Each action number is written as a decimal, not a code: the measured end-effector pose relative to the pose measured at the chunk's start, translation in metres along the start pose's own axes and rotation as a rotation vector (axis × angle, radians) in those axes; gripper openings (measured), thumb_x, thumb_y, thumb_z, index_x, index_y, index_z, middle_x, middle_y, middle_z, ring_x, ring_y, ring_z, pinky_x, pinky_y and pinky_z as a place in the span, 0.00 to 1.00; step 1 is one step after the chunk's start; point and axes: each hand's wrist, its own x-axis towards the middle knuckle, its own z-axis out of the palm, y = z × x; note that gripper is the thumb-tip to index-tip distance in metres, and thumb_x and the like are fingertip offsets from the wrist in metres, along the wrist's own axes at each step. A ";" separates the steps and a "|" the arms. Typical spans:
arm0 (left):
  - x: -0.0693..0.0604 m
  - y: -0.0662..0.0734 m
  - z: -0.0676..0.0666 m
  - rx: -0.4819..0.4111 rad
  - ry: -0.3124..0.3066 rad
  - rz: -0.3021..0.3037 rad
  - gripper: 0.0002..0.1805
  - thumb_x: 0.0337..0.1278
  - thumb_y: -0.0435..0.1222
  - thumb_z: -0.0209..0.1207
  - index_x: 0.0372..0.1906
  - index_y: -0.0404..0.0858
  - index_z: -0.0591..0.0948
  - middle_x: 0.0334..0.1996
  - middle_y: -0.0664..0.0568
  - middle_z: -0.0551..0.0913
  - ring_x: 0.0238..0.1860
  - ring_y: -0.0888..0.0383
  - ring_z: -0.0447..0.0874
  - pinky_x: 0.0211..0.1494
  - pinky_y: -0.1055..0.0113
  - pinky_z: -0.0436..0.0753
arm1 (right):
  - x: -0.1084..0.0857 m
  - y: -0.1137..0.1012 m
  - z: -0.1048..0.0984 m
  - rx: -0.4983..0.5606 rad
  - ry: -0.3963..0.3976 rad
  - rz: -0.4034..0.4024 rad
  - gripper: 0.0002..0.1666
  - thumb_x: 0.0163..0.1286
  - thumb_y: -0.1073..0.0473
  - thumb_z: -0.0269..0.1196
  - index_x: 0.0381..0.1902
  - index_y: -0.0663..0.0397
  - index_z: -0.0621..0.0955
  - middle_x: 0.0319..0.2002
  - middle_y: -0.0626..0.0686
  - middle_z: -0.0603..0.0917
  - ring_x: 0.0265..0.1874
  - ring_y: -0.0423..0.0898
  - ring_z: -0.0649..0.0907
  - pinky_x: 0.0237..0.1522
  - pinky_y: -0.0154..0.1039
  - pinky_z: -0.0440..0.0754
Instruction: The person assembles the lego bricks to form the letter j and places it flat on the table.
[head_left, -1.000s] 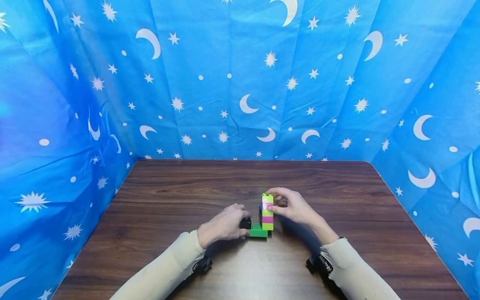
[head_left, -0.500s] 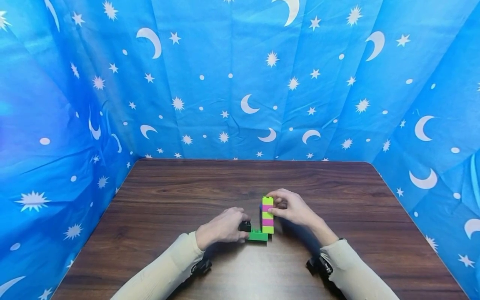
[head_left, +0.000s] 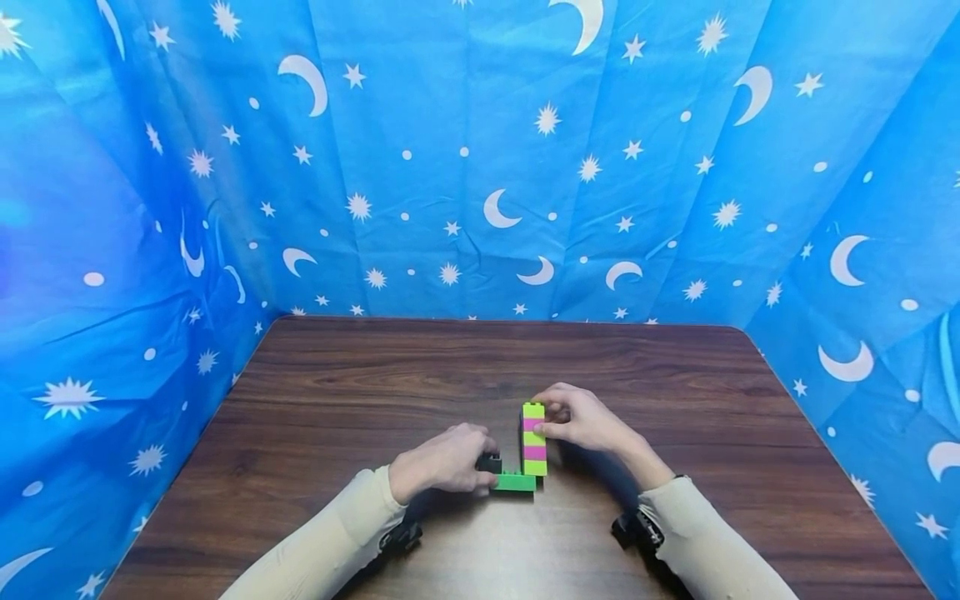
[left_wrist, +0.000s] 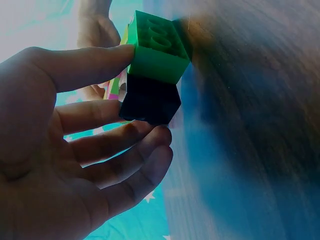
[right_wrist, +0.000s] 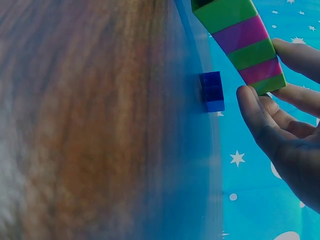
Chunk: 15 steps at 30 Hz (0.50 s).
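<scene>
With the thumb and fingers of my left hand, I hold a green toy building brick joined to a black brick. The left wrist view shows the green brick's hollow underside, raised off the table. My right hand pinches an upright tower of lime and pink bricks near its top. In the head view the tower's foot meets the right end of the green brick; whether they are locked together I cannot tell. A blue brick appears beyond the tower in the right wrist view.
The dark wood table runs back to a blue curtain with white moons and stars, which also hangs at both sides. Each wrist carries a small black camera.
Both hands and the bricks have come a little toward me. The blue brick that showed beside the tower is now hidden behind it in the head view. Both grips look the same.
</scene>
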 end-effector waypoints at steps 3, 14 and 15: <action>-0.001 0.000 0.000 -0.009 -0.007 0.007 0.11 0.50 0.48 0.69 0.33 0.47 0.83 0.29 0.59 0.77 0.27 0.66 0.72 0.30 0.72 0.73 | 0.001 0.002 0.001 -0.027 -0.010 0.003 0.25 0.61 0.52 0.70 0.54 0.56 0.81 0.43 0.49 0.81 0.40 0.47 0.82 0.41 0.39 0.83; -0.003 0.000 0.004 -0.010 -0.003 0.059 0.10 0.52 0.48 0.67 0.25 0.50 0.79 0.25 0.62 0.76 0.24 0.67 0.70 0.26 0.73 0.70 | 0.004 0.004 0.002 -0.033 -0.066 0.011 0.23 0.61 0.53 0.70 0.52 0.56 0.82 0.41 0.48 0.82 0.38 0.44 0.82 0.38 0.36 0.82; -0.003 0.000 0.005 -0.005 -0.003 0.065 0.10 0.53 0.48 0.66 0.25 0.50 0.79 0.25 0.63 0.76 0.24 0.67 0.70 0.26 0.73 0.70 | 0.004 0.004 0.002 -0.033 -0.072 0.012 0.23 0.61 0.53 0.70 0.52 0.57 0.82 0.41 0.48 0.82 0.38 0.44 0.82 0.39 0.36 0.82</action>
